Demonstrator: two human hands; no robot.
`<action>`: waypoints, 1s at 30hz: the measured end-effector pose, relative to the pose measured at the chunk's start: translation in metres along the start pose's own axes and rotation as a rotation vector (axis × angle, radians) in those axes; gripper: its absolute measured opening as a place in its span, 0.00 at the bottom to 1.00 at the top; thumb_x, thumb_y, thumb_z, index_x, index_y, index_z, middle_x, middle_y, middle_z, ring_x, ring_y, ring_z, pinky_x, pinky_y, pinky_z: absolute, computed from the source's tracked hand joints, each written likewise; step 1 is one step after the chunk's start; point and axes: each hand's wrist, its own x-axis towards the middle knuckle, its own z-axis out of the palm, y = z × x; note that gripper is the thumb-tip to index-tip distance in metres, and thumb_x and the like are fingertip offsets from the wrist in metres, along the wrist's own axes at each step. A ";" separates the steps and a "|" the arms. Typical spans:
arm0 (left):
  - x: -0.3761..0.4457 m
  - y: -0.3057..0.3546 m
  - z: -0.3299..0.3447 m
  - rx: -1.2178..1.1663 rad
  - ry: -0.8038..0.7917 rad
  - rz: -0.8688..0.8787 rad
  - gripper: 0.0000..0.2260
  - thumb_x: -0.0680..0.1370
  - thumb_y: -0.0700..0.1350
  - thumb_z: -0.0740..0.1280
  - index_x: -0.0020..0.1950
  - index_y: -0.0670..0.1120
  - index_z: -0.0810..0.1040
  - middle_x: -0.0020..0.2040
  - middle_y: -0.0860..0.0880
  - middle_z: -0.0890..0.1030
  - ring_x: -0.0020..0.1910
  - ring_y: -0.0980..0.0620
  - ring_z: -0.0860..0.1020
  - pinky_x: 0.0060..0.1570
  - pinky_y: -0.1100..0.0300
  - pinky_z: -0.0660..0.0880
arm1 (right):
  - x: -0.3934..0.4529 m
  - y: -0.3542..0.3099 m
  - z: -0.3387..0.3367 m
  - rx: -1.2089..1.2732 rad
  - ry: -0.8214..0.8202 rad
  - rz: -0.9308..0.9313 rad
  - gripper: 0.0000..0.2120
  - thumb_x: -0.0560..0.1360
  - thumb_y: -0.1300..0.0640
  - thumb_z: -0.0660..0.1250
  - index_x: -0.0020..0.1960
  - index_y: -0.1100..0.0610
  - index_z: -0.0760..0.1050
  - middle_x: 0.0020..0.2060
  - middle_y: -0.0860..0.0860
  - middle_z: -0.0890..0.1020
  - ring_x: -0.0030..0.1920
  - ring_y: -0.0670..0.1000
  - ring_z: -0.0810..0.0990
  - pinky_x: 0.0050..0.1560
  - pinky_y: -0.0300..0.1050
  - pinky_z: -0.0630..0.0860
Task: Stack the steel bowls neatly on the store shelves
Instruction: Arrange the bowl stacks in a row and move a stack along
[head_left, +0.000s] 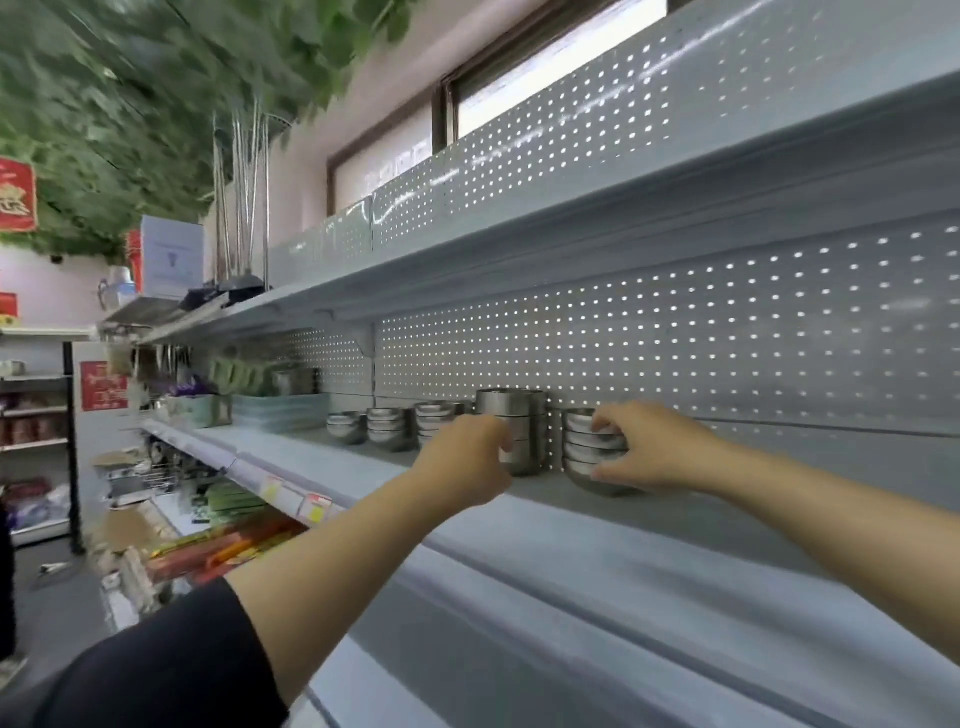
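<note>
Seen from the head camera, the rightmost bowl stack on the shelf is clasped by the right hand; the taller stack is gripped by the left hand. Either stack could be toppled if pushed unevenly.

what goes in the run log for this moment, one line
left hand: grips tall steel stack | right hand: grips bowl stack | both stacks on shelf | phase: aligning

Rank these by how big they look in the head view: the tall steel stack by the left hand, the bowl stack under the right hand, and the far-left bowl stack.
1. Tall stack
2. Right-hand stack
3. Far-left stack

The far-left stack is farther from the camera, so its true size is unsure.
</note>
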 end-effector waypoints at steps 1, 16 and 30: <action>0.011 -0.017 0.002 -0.003 0.006 0.011 0.16 0.72 0.40 0.66 0.60 0.45 0.76 0.58 0.47 0.79 0.57 0.46 0.76 0.56 0.52 0.75 | 0.016 -0.007 0.008 -0.008 -0.006 0.009 0.25 0.69 0.46 0.69 0.64 0.49 0.69 0.63 0.49 0.75 0.60 0.52 0.75 0.56 0.45 0.73; 0.195 -0.177 0.099 -0.245 -0.279 0.140 0.05 0.74 0.45 0.65 0.48 0.49 0.71 0.46 0.48 0.75 0.47 0.48 0.73 0.46 0.62 0.67 | 0.204 -0.046 0.119 0.293 0.143 0.466 0.43 0.66 0.40 0.73 0.73 0.51 0.56 0.70 0.51 0.67 0.65 0.54 0.70 0.54 0.41 0.67; 0.267 -0.191 0.214 -0.607 -0.329 0.055 0.27 0.70 0.39 0.69 0.65 0.41 0.63 0.62 0.43 0.75 0.62 0.45 0.74 0.60 0.56 0.73 | 0.251 -0.018 0.196 0.713 0.439 0.601 0.51 0.57 0.49 0.82 0.71 0.48 0.56 0.58 0.41 0.72 0.59 0.45 0.72 0.61 0.42 0.69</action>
